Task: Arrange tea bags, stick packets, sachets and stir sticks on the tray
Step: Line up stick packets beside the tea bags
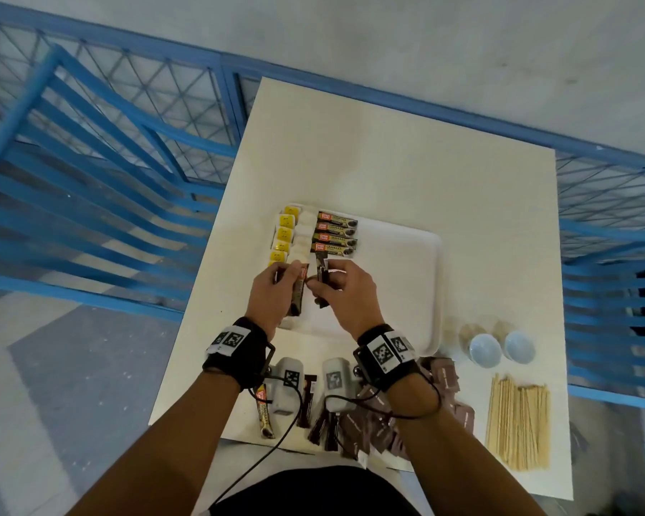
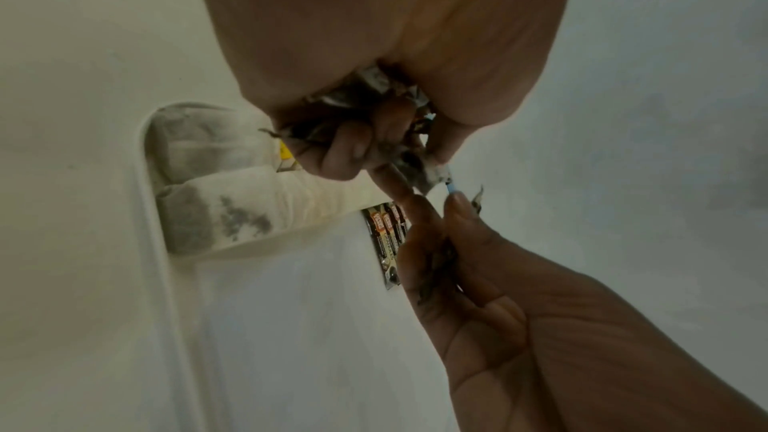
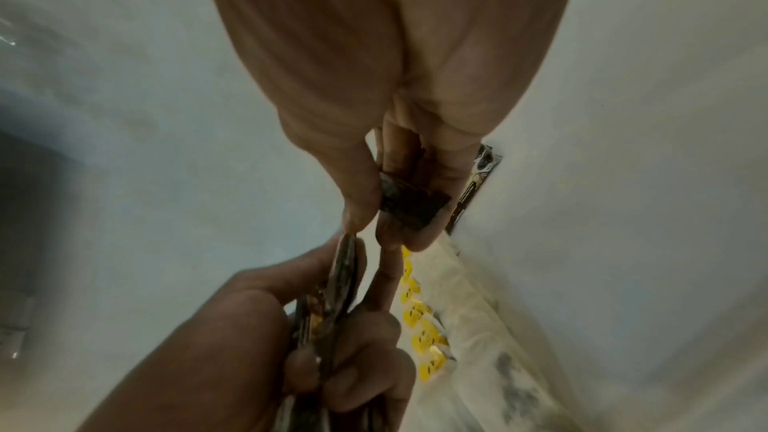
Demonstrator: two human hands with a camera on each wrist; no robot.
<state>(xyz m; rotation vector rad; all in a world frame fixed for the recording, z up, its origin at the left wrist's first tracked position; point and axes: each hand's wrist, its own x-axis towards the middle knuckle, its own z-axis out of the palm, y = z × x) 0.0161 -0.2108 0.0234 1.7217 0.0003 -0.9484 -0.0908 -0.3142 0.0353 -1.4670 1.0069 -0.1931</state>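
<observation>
Over the near left part of the white tray (image 1: 406, 284), both hands work with dark stick packets. The left hand (image 1: 267, 299) has its grip clamped round a bunch of stick packets (image 1: 298, 292), their long axis running from the near edge of the counter (image 1: 388, 162) toward the far edge, orange ends pointing away. The right hand (image 1: 345, 292) pinches a single stick packet (image 1: 321, 277) between thumb and fingers; it stands roughly along the same near-to-far line, just beside the bunch.

On the tray's far left part, four laid stick packets (image 1: 336, 234) lie side by side, each with its long axis across the tray, orange ends to the left. Left of them a column of tea bags (image 1: 295, 236) with yellow tags runs along the tray's left rim.

At the counter's near edge lie more loose stick packets (image 1: 265, 415) and brown sachets (image 1: 444, 378); the stir sticks (image 1: 518, 422) sit at the near right corner, pointing near to far, with two pale bowls (image 1: 499, 348) just beyond them.
</observation>
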